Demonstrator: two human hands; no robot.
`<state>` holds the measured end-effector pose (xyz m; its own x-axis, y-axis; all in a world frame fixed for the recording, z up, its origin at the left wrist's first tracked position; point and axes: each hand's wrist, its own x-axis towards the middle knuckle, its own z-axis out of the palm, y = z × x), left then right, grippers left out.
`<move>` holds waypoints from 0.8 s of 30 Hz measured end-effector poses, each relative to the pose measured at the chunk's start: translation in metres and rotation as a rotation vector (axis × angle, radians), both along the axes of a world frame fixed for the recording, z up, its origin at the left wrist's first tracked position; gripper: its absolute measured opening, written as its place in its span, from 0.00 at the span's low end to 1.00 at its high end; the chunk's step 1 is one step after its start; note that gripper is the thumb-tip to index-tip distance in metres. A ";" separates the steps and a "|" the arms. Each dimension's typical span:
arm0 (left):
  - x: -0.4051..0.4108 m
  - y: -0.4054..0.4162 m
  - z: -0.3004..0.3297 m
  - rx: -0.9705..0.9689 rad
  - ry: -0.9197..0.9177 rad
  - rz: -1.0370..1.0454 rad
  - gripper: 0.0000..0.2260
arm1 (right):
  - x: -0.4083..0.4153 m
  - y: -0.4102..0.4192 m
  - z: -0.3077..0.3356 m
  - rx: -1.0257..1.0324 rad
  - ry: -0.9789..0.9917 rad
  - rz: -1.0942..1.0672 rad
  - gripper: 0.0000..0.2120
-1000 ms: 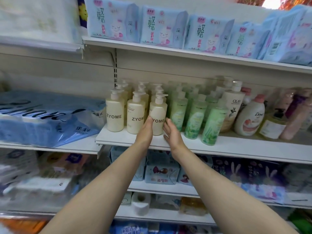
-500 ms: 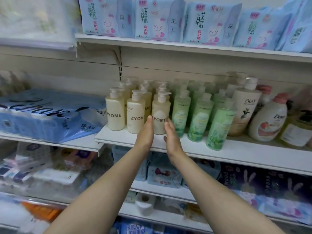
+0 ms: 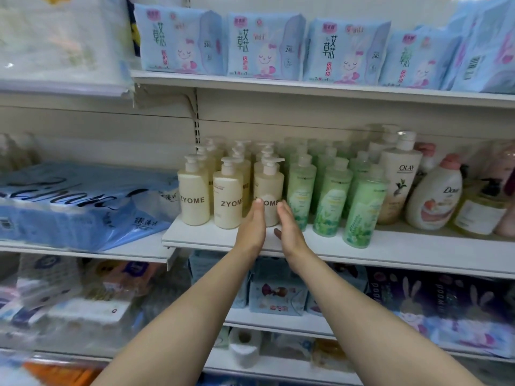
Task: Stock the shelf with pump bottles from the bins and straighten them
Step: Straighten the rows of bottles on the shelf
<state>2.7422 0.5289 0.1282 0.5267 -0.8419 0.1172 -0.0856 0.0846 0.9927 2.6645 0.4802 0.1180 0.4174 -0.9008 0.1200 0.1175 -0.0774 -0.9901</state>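
Cream ZYOME pump bottles stand in rows on the white middle shelf (image 3: 223, 240). The front right one (image 3: 269, 188) sits between my two hands. My left hand (image 3: 252, 227) lies flat with straight fingers against the bottle's left side. On the bottle's right side, my right hand (image 3: 288, 228) also has straight fingers, its fingertips touching the bottle. Two more front ZYOME bottles (image 3: 193, 196) (image 3: 227, 199) stand to the left. Green pump bottles (image 3: 301, 196) line up right beside them.
An Olay bottle (image 3: 398, 176), a Dove bottle (image 3: 434, 199) and other bottles fill the shelf's right end. Blue tissue packs (image 3: 69, 201) lie on the left shelf. Pad packets (image 3: 262, 45) line the upper shelf. Packaged goods fill the lower shelves.
Both hands stay at the sides of the front right ZYOME bottle. The view has shifted slightly; the hands and bottle barely moved.
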 end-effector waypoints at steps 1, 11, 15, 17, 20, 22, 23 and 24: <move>0.000 0.005 -0.001 -0.012 -0.017 0.002 0.24 | -0.001 0.003 0.000 -0.010 -0.001 -0.010 0.27; 0.048 0.047 -0.013 -0.135 -0.085 0.253 0.25 | 0.042 0.056 -0.004 -0.126 0.002 0.050 0.33; 0.062 0.043 -0.006 -0.082 0.054 0.160 0.27 | 0.064 0.050 -0.003 -0.041 -0.016 0.043 0.27; 0.069 0.042 -0.004 -0.077 0.101 0.101 0.27 | 0.069 0.047 -0.006 -0.022 -0.013 0.034 0.27; 0.077 0.041 -0.001 -0.072 0.094 0.019 0.28 | 0.075 0.049 -0.008 -0.048 -0.010 0.017 0.32; 0.082 0.040 0.001 -0.066 0.086 -0.020 0.27 | 0.079 0.051 -0.008 -0.066 -0.031 -0.005 0.34; 0.085 0.039 0.001 -0.066 0.093 -0.035 0.25 | 0.080 0.051 -0.008 -0.076 -0.041 -0.014 0.33; 0.086 0.038 0.001 -0.067 0.102 -0.047 0.24 | 0.081 0.051 -0.008 -0.084 -0.045 -0.022 0.33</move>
<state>2.8285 0.5665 0.1295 0.4993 -0.8578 0.1221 0.0213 0.1530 0.9880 2.7454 0.5317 0.1096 0.3899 -0.8958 0.2136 0.1590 -0.1630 -0.9737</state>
